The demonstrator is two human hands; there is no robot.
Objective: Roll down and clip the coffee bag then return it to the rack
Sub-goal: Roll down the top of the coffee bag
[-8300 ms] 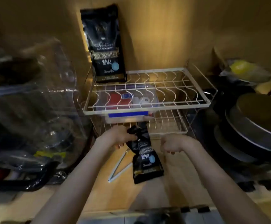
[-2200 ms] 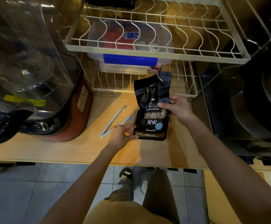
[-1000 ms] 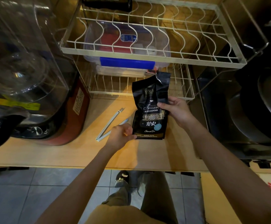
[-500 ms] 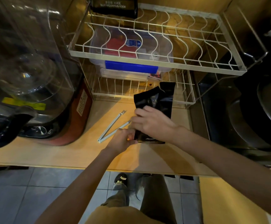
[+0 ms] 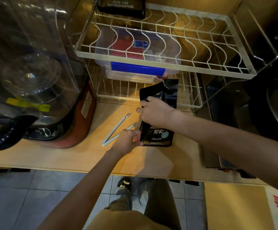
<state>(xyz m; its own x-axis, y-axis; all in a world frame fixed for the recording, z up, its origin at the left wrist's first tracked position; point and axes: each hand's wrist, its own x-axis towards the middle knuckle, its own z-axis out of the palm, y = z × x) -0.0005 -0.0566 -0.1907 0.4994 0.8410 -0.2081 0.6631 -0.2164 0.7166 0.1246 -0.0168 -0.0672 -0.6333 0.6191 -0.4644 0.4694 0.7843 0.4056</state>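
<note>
Coffee bag [image 5: 158, 135] is lying on the counter [image 5: 68, 156] before the rack [image 5: 164, 67]. Right hand [image 5: 155, 112] is pressing across its middle, fingers curled; left hand [image 5: 128, 141] is pinching its lower-left corner.

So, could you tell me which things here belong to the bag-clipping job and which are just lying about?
Job:
- coffee bag, held by left hand and right hand
- open sealing clip on the counter
- wire rack

Lying about:
- clear blue-latched box
- second coffee bag
- glass-lidded appliance
</note>
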